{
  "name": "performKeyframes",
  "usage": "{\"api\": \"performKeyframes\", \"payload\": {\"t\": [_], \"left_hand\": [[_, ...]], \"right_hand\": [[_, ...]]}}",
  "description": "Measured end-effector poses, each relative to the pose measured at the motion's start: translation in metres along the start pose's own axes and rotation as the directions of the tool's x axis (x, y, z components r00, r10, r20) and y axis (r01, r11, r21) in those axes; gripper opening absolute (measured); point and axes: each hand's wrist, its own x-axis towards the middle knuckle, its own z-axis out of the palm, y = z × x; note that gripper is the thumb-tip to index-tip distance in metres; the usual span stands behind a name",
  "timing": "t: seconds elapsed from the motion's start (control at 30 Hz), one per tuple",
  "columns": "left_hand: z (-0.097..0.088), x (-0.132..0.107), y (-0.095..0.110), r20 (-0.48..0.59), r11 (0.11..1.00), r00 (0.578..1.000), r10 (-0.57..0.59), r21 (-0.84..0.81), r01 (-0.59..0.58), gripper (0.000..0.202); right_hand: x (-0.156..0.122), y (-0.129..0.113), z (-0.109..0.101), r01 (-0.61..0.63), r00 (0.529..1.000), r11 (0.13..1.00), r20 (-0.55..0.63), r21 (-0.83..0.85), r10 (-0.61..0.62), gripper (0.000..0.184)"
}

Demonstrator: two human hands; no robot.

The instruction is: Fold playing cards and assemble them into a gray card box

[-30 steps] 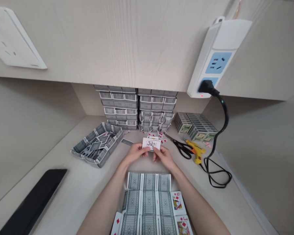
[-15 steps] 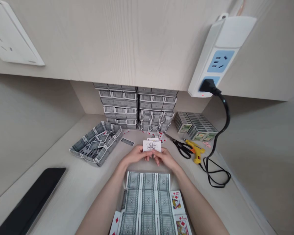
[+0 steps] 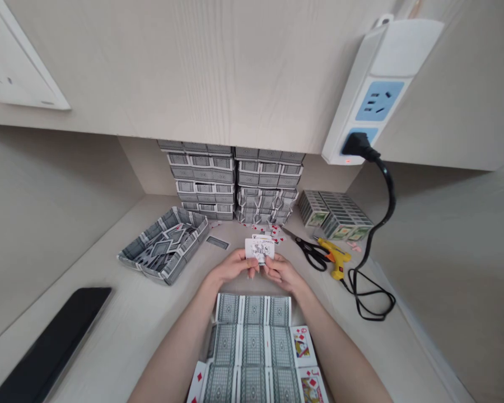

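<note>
Between my two hands are a few playing cards [image 3: 259,248], with a joker facing me in front and the edges of others showing behind it. My left hand [image 3: 234,265] pinches their lower left side, thumb over the joker. On the lower right side, my right hand [image 3: 283,271] grips them with its thumb on the face. Below the hands, between my forearms, lies a panel of joined cards [image 3: 254,344], mostly backs up, with a queen and a jack of diamonds face up along its right edge.
A card-built tray [image 3: 174,274] of loose cards stands left, near a single card [image 3: 217,242]. Behind are stacked card boxes [image 3: 205,176]. Scissors [image 3: 315,254], a yellow glue gun [image 3: 338,258] and card decks [image 3: 340,215] lie right. A black slab [image 3: 54,341] lies far left; a power strip [image 3: 378,95] hangs above.
My right thumb has slid rightward along the joker, showing more of its face. The cards are slightly higher, and both hands still hold them.
</note>
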Motion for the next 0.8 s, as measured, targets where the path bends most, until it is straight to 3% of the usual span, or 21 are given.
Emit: {"api": "performKeyframes", "payload": {"t": [0.13,0.33,0.47,0.63,0.8], "left_hand": [[-0.002,0.001,-0.001,-0.042,1.0,0.999,0.001,0.027,0.0,0.028],[0.0,0.005,-0.004,-0.181,0.999,0.983,0.01,0.043,-0.002,0.028],[0.0,0.009,-0.007,-0.317,0.993,0.946,0.071,-0.072,-0.098,0.041],[-0.007,0.013,-0.011,-0.447,0.991,0.89,0.085,-0.055,-0.122,0.04],[-0.009,0.015,-0.014,-0.479,0.992,0.876,0.05,-0.079,-0.1,0.043]], "right_hand": [[0.001,0.0,0.001,0.028,0.999,0.999,-0.029,-0.029,-0.029,0.044],[0.001,-0.002,0.008,0.06,0.94,0.951,-0.304,-0.303,-0.157,0.047],[-0.001,-0.003,0.01,0.038,0.929,0.902,-0.317,-0.431,-0.191,0.047],[0.003,0.003,0.007,0.018,0.916,0.912,-0.359,-0.41,-0.179,0.041],[0.009,0.006,0.002,0.057,0.899,0.956,-0.401,-0.288,-0.175,0.036]]}}
